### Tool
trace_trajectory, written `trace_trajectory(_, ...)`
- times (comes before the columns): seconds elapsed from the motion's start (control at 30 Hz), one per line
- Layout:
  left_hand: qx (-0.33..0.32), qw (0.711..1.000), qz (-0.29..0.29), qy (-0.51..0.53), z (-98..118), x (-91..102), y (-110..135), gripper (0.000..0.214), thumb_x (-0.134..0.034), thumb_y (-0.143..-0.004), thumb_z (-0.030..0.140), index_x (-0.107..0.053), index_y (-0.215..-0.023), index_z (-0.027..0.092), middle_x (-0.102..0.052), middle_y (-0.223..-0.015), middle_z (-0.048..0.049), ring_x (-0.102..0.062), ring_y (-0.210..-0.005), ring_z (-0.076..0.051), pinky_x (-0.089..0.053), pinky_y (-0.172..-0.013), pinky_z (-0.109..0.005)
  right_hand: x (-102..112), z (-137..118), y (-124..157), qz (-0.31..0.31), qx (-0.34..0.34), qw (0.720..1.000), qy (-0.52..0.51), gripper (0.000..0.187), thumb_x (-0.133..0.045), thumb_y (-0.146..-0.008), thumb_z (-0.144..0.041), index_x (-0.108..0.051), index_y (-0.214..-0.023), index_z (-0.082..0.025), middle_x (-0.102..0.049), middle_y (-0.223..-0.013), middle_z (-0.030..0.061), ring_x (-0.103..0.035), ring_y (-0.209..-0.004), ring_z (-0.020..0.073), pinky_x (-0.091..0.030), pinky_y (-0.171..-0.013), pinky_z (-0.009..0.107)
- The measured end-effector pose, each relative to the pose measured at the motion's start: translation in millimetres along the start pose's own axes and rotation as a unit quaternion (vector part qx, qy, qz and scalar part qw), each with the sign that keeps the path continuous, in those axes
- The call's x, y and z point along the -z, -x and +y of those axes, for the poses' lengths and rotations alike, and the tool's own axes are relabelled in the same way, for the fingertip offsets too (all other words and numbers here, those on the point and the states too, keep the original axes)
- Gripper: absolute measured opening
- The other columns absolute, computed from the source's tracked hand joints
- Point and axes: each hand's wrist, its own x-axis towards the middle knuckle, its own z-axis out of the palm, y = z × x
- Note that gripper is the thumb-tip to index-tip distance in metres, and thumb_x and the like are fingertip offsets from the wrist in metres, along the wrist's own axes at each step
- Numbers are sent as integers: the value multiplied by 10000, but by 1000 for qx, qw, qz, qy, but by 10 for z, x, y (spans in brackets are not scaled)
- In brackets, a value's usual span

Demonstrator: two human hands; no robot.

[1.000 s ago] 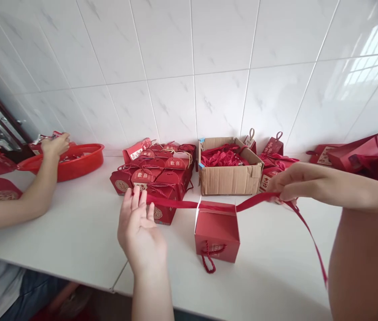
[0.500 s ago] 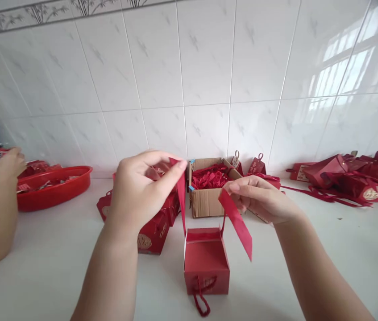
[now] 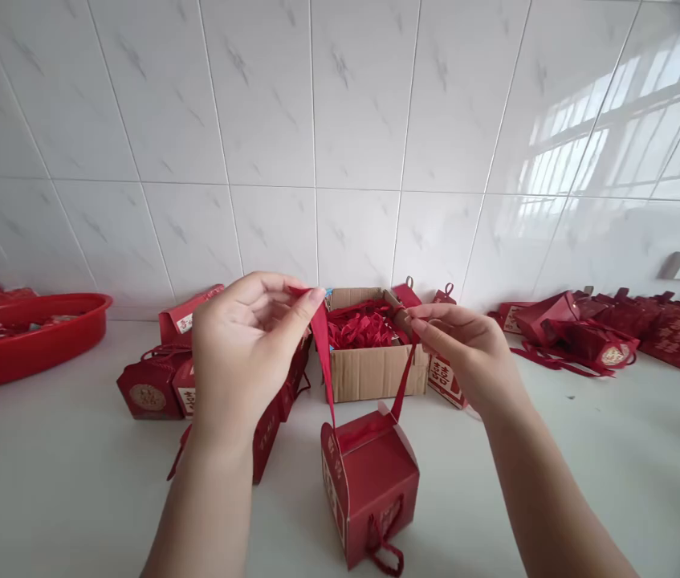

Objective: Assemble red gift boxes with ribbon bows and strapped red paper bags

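A small red gift box (image 3: pixel 376 482) with a cord handle stands on the white counter (image 3: pixel 75 498) in front of me, its top flaps up. A red ribbon (image 3: pixel 323 353) runs through the top of the box and rises on both sides. My left hand (image 3: pixel 243 353) pinches the left end of the ribbon above the box. My right hand (image 3: pixel 466 353) pinches the right end, at about the same height. Both ends are pulled upward and taut.
A cardboard carton (image 3: pixel 376 369) full of red ribbons sits against the tiled wall. Finished red boxes (image 3: pixel 152 389) cluster behind my left hand. A red basin (image 3: pixel 20 353) stands at far left. More red boxes and bags (image 3: pixel 604 337) lie at right.
The ribbon ends went from stretched sideways to lifted above the box, and my hands came closer together. The view swung right; the other person's arm at left has left the picture.
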Motion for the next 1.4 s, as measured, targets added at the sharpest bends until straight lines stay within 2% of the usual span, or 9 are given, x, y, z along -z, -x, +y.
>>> trace_trajectory(0.17, 0, 999, 14, 35, -68, -67, 18, 81, -739, -743, 185, -662, -759, 206, -675, -672, 30, -558, -418, -78, -451, -396, -201, -3, -7, 16, 30, 21, 999, -8, 99, -761, -755, -280, -747, -838, -228, -683, -752, 11, -574, -622, 92, -452, -538, 210)
trace_trajectory(0.3, -7, 999, 5, 44, -83, -113, 60, 116, -750, -762, 267, -650, -772, 210, -695, -714, 30, -558, -387, -71, -437, -368, -203, -24, -11, 36, 7, 38, 999, -32, 91, -754, -762, -259, -745, -851, -246, -697, -761, 1, -602, -645, 106, -497, -595, 243)
trace_trajectory(0.4, -26, 999, 1, 47, -51, -132, 98, 117, -766, -751, 260, -663, -761, 206, -694, -695, 35, -576, -407, -70, -451, -383, -193, -60, -6, 53, -7, 67, 998, -14, 89, -749, -767, -253, -740, -855, -250, -712, -830, 9, -622, -727, 134, -506, -649, 276)
trace_trajectory(0.5, -21, 996, -26, 80, -8, -155, 148, 110, -775, -746, 248, -675, -754, 205, -689, -655, 34, -612, -439, -86, -468, -397, -186, -118, -11, 74, -18, 110, 993, 32, 83, -728, -789, -253, -736, -871, -244, -713, -887, 20, -633, -824, 163, -496, -711, 306)
trace_trajectory(0.7, 14, 974, -123, 187, 91, -231, 267, 81, -767, -740, 168, -697, -723, 205, -708, -686, 24, -651, -511, -104, -535, -471, -193, -258, -46, 139, -88, 171, 978, 78, 104, -711, -799, -230, -719, -902, -232, -701, -932, 32, -624, -927, 180, -488, -863, 347)
trace_trajectory(0.93, -5, 981, -130, 145, 107, -233, 317, 77, -777, -734, 179, -717, -748, 226, -702, -713, 25, -669, -614, -110, -579, -526, -181, -343, -88, 212, -127, 186, 972, 69, 68, -686, -803, -192, -707, -860, -225, -694, -914, 30, -619, -924, 184, -493, -866, 354)
trace_trajectory(1.17, -2, 975, -163, 150, 105, -206, 273, 93, -764, -737, 173, -693, -788, 204, -702, -804, -16, -681, -726, -132, -604, -659, -204, -340, -92, 222, -80, 179, 979, 45, 65, -664, -832, -233, -714, -792, -223, -701, -845, 27, -637, -845, 175, -501, -794, 322)
trace_trajectory(1.27, 17, 973, -187, 132, 58, -171, 233, 242, -786, -700, 194, -633, -887, 206, -676, -932, -48, -666, -847, -170, -602, -670, -226, -311, -89, 198, -40, 162, 985, 51, 77, -675, -819, -233, -697, -747, -219, -703, -829, 23, -630, -805, 170, -497, -755, 310)
trace_trajectory(1.4, 41, 955, -289, 44, -52, -133, 200, 323, -775, -717, 242, -593, -984, 243, -648, -1047, -53, -647, -972, -198, -596, -723, -250, -272, -106, 179, -12, 143, 987, 69, 126, -679, -814, -239, -676, -691, -211, -691, -764, 2, -617, -723, 142, -494, -689, 279)
